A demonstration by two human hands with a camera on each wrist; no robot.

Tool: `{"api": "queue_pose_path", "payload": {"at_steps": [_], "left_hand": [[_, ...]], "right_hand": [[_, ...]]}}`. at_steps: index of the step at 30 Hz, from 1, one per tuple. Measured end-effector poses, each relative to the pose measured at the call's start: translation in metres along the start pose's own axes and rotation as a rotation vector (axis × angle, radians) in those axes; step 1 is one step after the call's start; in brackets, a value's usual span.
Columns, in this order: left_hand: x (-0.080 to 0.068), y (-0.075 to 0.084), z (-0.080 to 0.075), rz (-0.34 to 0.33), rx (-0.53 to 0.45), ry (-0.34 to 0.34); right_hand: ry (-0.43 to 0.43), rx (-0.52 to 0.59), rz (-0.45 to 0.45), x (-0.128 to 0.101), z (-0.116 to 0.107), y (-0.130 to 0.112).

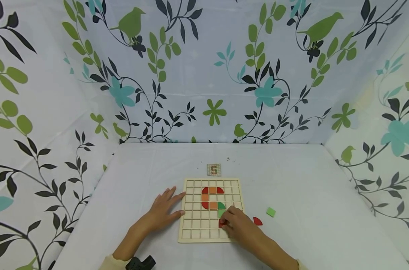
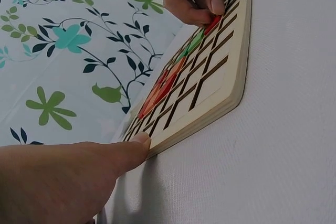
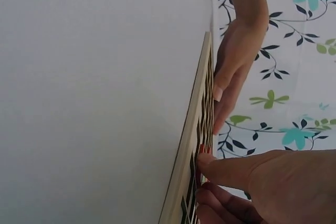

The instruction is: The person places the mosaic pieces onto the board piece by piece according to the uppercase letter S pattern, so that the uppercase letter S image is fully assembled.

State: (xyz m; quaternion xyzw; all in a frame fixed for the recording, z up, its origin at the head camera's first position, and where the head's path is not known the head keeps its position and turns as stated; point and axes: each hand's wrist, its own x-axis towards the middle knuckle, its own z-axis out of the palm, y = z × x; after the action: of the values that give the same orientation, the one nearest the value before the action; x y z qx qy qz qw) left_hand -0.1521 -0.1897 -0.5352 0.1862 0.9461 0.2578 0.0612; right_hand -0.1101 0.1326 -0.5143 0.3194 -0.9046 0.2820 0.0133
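A wooden grid board (image 1: 192,225) lies on the white table, with red, orange and green tiles forming a curved shape in its squares. My left hand (image 1: 162,210) is at the board's left edge, fingers spread and fingertips on the rim; its thumb (image 2: 126,153) touches the edge in the left wrist view. Over the lower right squares, my right hand (image 1: 239,227) pinches a red tile (image 1: 221,224) between thumb and curled fingers, down at the grid just below a light green tile (image 1: 221,213). In the right wrist view the thumb covers part of that tile.
Right of the board lie a loose red quarter-round tile (image 1: 257,221) and a light green square tile (image 1: 271,212). Behind the board is a small card (image 1: 214,170) with a figure on a grid. Leaf-patterned cloth (image 1: 191,75) hangs around the table.
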Motion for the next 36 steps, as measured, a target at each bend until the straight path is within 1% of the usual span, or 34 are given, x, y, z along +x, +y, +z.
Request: {"api": "queue_pose_path", "payload": {"at_steps": [5, 12, 15, 18, 22, 26, 29, 30, 32, 36], "left_hand": [[0.001, 0.002, 0.0, 0.004, 0.001, 0.003], [0.0, 0.003, -0.001, 0.014, 0.007, 0.022], [0.001, 0.003, -0.001, 0.006, 0.0, 0.011], [0.002, 0.002, 0.0, 0.0, 0.0, 0.001], [0.002, 0.001, 0.002, -0.01, 0.007, 0.002], [0.002, 0.001, 0.003, -0.009, 0.002, 0.009], [0.002, 0.001, 0.003, -0.007, 0.006, 0.01], [0.002, 0.001, 0.003, -0.006, 0.009, 0.01], [0.001, 0.002, 0.003, -0.004, 0.014, 0.012], [0.0, 0.003, 0.001, 0.0, 0.018, 0.014]], "right_hand": [[0.009, 0.009, -0.033, -0.003, -0.001, 0.002], [-0.025, -0.001, -0.026, -0.002, -0.002, 0.002], [-0.019, 0.013, -0.01, -0.004, -0.004, 0.002], [-0.028, 0.018, 0.057, -0.008, -0.012, 0.005], [-0.04, 0.004, 0.221, -0.015, -0.031, 0.018], [0.009, -0.037, 0.413, -0.031, -0.055, 0.038], [0.035, -0.082, 0.529, -0.047, -0.068, 0.052], [0.033, -0.091, 0.548, -0.051, -0.07, 0.056], [0.029, -0.111, 0.557, -0.057, -0.072, 0.063], [0.051, -0.098, 0.53, -0.062, -0.068, 0.072]]}}
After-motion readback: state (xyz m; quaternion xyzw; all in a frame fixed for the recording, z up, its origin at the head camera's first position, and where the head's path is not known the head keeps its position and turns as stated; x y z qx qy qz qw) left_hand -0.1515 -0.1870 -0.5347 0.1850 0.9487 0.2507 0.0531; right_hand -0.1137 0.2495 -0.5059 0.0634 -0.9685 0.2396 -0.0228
